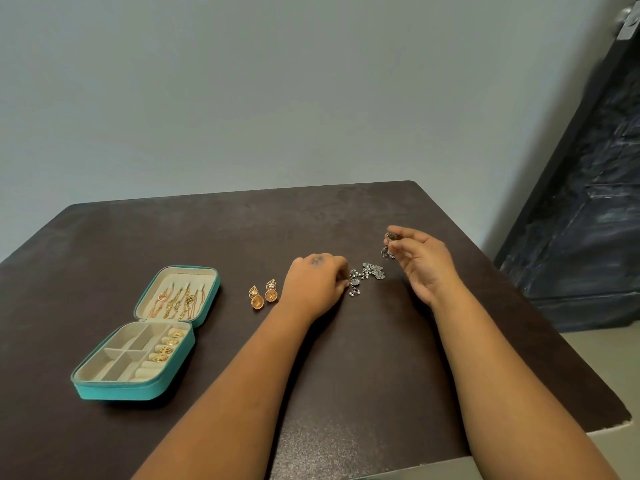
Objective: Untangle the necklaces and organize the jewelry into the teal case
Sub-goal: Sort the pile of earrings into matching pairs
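On the table (207,237) the open case (145,336) lies at the left, its lid behind the tray, chains (178,301) in the lid, rings (166,344) in the tray's right side. Right of it lie two earrings (263,295), then the left hand (317,284), a jewelry cluster (367,277), and the right hand (420,263) farthest right, raised slightly.

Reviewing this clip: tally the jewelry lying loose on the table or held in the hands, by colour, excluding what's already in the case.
Gold earrings on the table: 2
Silver pieces on the table: 2
Silver piece held in the right hand: 1
Total: 5
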